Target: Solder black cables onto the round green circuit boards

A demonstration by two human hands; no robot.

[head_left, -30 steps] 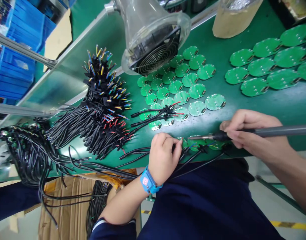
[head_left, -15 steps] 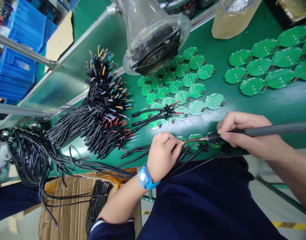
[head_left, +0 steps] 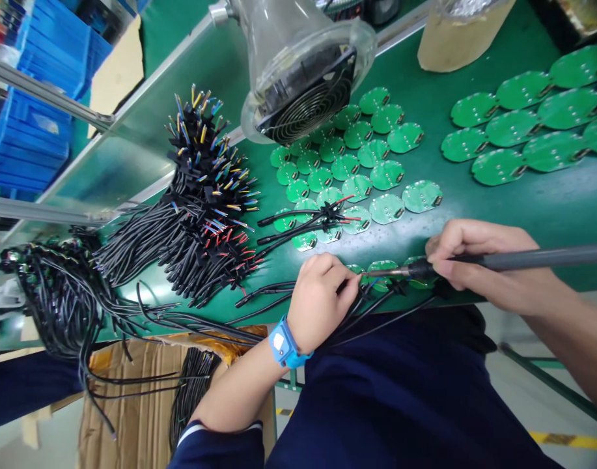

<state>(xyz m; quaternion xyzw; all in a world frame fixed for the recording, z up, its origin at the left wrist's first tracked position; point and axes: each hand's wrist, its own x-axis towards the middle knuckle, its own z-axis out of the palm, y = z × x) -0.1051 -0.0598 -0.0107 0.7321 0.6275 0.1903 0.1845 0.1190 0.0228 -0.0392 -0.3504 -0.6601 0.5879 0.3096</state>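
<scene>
My right hand (head_left: 478, 264) is closed around the handle of a soldering iron (head_left: 523, 258), which points left. Its metal tip (head_left: 398, 271) reaches a small green circuit board (head_left: 355, 268) at the bench's front edge, right by the fingertips of my left hand (head_left: 322, 296). That hand, with a blue band (head_left: 283, 342) at the wrist, is pinched shut; what lies between its fingertips is too small to make out. Two more boards lie under and beside the iron, one being a green board (head_left: 382, 266). Black cables (head_left: 376, 303) run from these boards, partly hidden by my left hand.
Rows of green round boards (head_left: 344, 167) cover the bench behind my hands, with more boards (head_left: 513, 127) at right. A fan hood (head_left: 308, 85) hangs above. Bundled black cables (head_left: 195, 241) with bared wire ends lie left. A cardboard box (head_left: 137, 404) stands below the bench edge.
The view has shifted slightly. Both hands and the soldering iron keep nearly the same place at the front boards.
</scene>
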